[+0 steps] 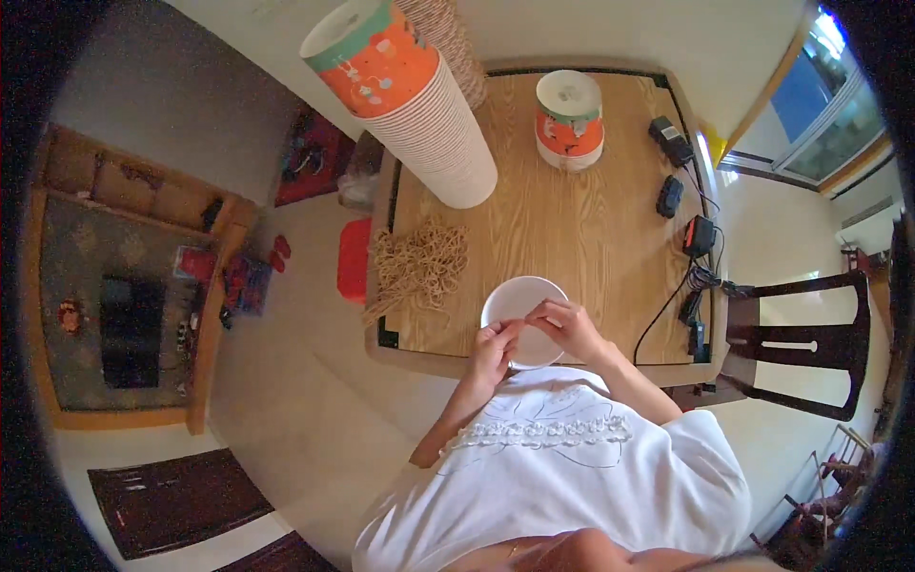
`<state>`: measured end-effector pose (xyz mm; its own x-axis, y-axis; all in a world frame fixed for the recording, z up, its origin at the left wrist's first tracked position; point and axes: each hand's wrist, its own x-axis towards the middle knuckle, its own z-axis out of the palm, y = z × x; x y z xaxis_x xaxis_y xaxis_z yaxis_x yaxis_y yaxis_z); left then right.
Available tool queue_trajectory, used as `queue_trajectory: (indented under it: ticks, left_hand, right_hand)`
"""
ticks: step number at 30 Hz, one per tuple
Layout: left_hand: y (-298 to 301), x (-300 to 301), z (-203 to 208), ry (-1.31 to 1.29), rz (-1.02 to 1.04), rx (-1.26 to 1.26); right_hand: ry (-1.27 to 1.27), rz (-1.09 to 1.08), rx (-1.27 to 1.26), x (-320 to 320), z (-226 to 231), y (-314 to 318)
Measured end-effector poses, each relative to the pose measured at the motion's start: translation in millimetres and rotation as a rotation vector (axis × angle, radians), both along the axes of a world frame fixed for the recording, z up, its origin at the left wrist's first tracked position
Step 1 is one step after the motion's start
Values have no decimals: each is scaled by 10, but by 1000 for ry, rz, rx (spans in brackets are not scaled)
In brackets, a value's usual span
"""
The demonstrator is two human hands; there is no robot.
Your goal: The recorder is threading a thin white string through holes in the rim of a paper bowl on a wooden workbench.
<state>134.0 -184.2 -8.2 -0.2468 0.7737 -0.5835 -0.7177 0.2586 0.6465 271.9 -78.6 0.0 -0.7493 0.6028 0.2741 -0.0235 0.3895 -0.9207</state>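
Note:
A white paper tub [527, 290] stands at the near edge of the table, its round mouth facing up. Over that mouth my left hand [496, 347] and my right hand [570, 330] meet, fingertips nearly touching. Both are closed in a pinch, and whatever lies between the fingers is too small to make out. To the left of the tub is a loose heap of tan paper cords [421, 261], some strands hanging toward the table's edge.
A tall stack of nested tubs [429, 124] with an orange and green print rises at the back left, another stack behind it. A shorter stack [570, 133] stands at the back. Black adapters [671, 141] and cables line the right side. A dark chair [801, 343] stands right.

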Motion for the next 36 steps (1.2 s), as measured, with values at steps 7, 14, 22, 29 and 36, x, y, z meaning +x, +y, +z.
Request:
queue_trajectory:
  ticks: [7, 14, 22, 29, 36]
  left_hand:
    - [57, 136, 56, 468, 15, 22]
    - [99, 124, -78, 939, -84, 32]
    - [247, 53, -235, 942, -29, -2]
    - [324, -27, -456, 946, 15, -44]
    - [335, 13, -513, 822, 2, -117]
  right_hand:
    - [-123, -4, 133, 22, 30, 64]
    - [-164, -14, 304, -6, -59, 142]
    - [-176, -370, 401, -59, -156, 420]
    - [-331, -234, -70, 4, -449, 233]
    - [-270, -257, -103, 36, -382, 139]
